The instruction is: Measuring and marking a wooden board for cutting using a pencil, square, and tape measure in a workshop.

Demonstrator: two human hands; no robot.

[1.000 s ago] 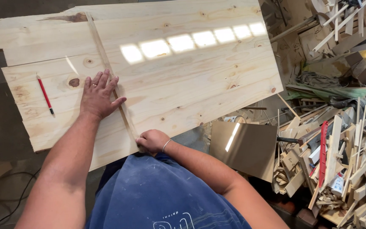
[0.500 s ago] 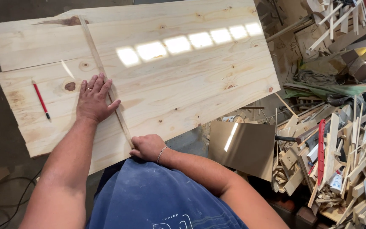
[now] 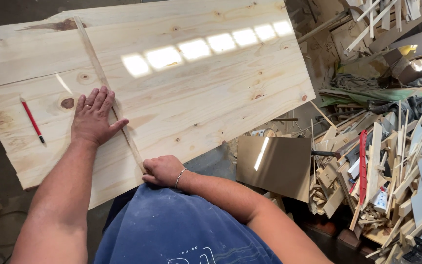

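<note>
Two bare hands are on the wood. The left hand (image 3: 94, 117) lies flat, palm down, fingers stretched and released, thumb splayed out, pressing on the pale pine panel (image 3: 196, 83). Its fingertips and thumb touch one long thin wooden strip (image 3: 106, 83), which runs slantwise under them, from the far edge of the panel to the near edge. The right hand (image 3: 161, 170) sits at that near edge, wrist bent, fingers curled and clenched around the strip's near end. One red pencil (image 3: 32, 120) lies on the panel, apart from the left hand's little finger, on its outer side. Beyond the right forearm stands one brown sheet (image 3: 282, 166), and past it a heap of wood offcuts (image 3: 391, 161), too many to count.
</note>
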